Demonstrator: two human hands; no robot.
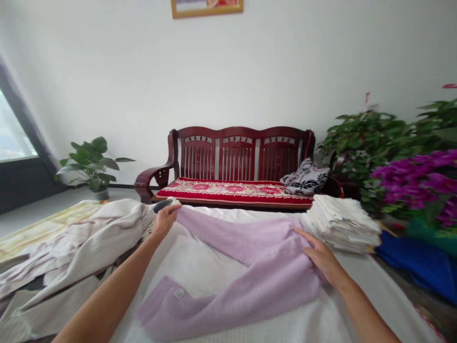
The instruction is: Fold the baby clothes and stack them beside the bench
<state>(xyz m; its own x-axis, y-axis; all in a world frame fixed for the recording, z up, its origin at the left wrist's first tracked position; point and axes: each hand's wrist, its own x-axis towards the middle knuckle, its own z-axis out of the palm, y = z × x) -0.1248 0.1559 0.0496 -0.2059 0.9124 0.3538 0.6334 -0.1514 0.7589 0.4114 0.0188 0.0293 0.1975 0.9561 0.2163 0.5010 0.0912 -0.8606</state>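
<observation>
A pair of ribbed lilac trousers (228,295) lies spread over a white cloth (203,259), its two legs reaching leftward. A small pale tag or patch shows on the nearer leg. My left hand (165,220) pinches the end of the farther leg and holds it slightly up. At the right, my right hand (319,257) grips the broader end of the trousers, thumb and fingers closed on the fabric. Just beyond that hand stands a stack of folded white cloths (342,221).
Rumpled pale clothes (96,238) are heaped at the left. Behind the work surface stands a dark red wooden bench (235,155) with a patterned cushion (307,178). Purple flowers (421,181) and blue fabric (417,259) are at the right; a potted plant (93,162) stands back left.
</observation>
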